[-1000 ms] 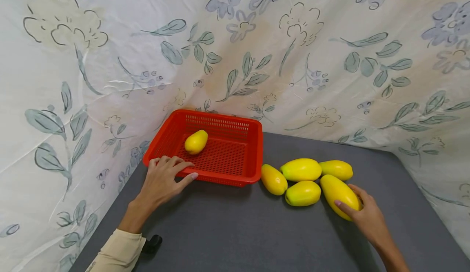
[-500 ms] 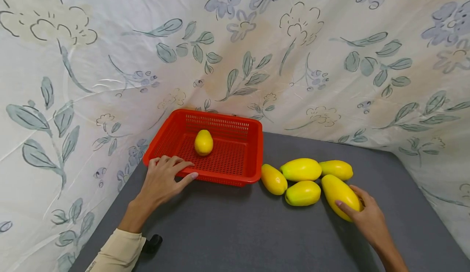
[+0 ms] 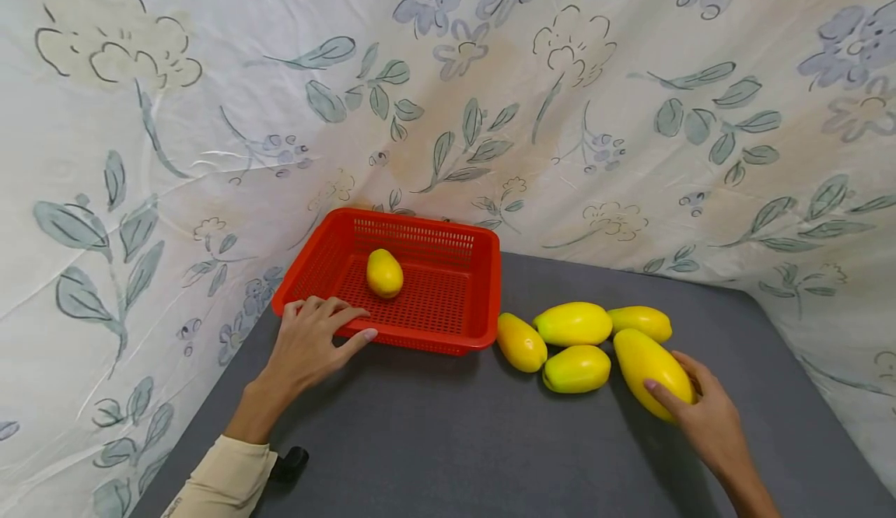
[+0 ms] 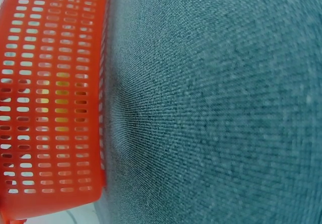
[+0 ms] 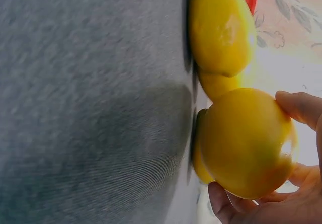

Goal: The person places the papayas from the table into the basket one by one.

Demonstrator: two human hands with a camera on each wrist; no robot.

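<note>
In the head view, my left hand (image 3: 313,343) holds the front left rim of a red plastic basket (image 3: 483,285), fingers bent over the edge and thumb outside. Inside the basket lies one yellow papaya (image 3: 385,273). My right hand (image 3: 710,409) grips a larger yellow papaya (image 3: 651,370) at its near end. The right wrist view shows that papaya (image 5: 249,143) end-on, thumb on one side and fingers on the other, its near end appearing raised off the table. The left hand is out of sight in the left wrist view, where the basket's slotted wall (image 4: 55,98) shows.
Several other papayas (image 3: 574,323) lie in a cluster between the basket and my right hand, the leftmost (image 3: 521,341) next to the basket. A dark grey tabletop (image 3: 448,440) lies underneath. Floral cloth (image 3: 455,75) hangs behind and at the sides.
The papaya in the basket has rolled right, then shifted slightly back left. The right hand and its papaya have moved slightly to the right. The left hand stays on the rim.
</note>
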